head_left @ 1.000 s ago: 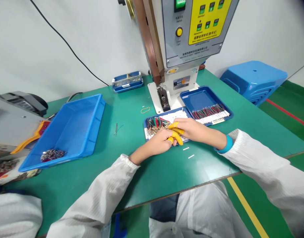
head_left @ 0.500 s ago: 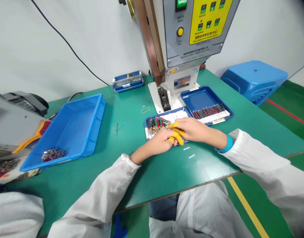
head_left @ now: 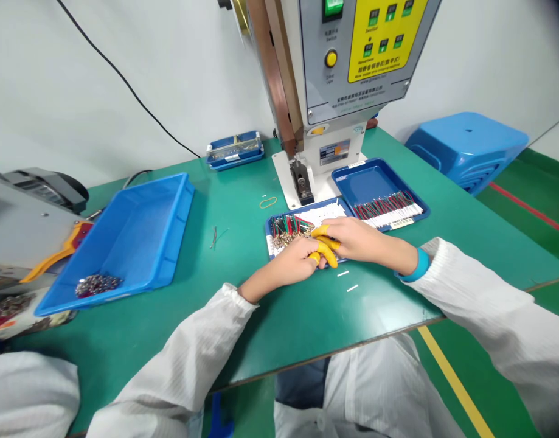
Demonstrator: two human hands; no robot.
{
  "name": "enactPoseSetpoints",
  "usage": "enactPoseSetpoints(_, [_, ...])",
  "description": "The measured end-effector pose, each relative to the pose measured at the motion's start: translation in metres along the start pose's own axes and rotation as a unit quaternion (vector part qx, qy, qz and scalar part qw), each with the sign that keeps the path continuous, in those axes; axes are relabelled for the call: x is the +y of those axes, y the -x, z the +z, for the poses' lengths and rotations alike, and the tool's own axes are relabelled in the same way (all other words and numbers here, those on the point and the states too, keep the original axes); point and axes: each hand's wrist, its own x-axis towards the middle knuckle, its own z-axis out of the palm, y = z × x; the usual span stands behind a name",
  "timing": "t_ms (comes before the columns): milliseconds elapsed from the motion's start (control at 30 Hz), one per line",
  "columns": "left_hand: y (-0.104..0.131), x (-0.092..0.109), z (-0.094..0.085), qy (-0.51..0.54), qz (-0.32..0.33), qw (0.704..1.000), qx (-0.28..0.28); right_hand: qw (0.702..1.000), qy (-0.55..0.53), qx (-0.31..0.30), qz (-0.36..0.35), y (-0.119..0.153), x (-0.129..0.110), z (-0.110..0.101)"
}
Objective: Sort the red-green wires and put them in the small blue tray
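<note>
My left hand (head_left: 301, 255) and my right hand (head_left: 347, 237) meet over the front of a small blue tray (head_left: 266, 226). Both wear yellow finger cots, and their fingers are pinched together; whatever lies between them is too small to make out. In that tray are short red, green and black wires (head_left: 291, 225) with metal ends, beside white tubes (head_left: 327, 211). A second blue tray (head_left: 368, 173), behind and to the right, holds a row of wires with white sleeves (head_left: 391, 208). Two loose white tubes (head_left: 347, 280) lie on the table in front of my hands.
A crimping machine (head_left: 352, 91) stands behind the trays. On the left is a large blue bin (head_left: 145, 219) with a heap of metal parts (head_left: 98, 285). A rubber band (head_left: 268, 202) and a loose wire (head_left: 214, 237) lie on the green table. A blue stool (head_left: 471, 137) is at right.
</note>
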Motion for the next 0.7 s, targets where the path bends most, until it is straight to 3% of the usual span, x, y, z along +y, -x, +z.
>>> enactPoseSetpoints(700, [0.0007,-0.0016,0.0007,-0.005,0.002,1.000,0.004,1.000,0.010,-0.001,-0.004,0.0010,0.0009,0.0005])
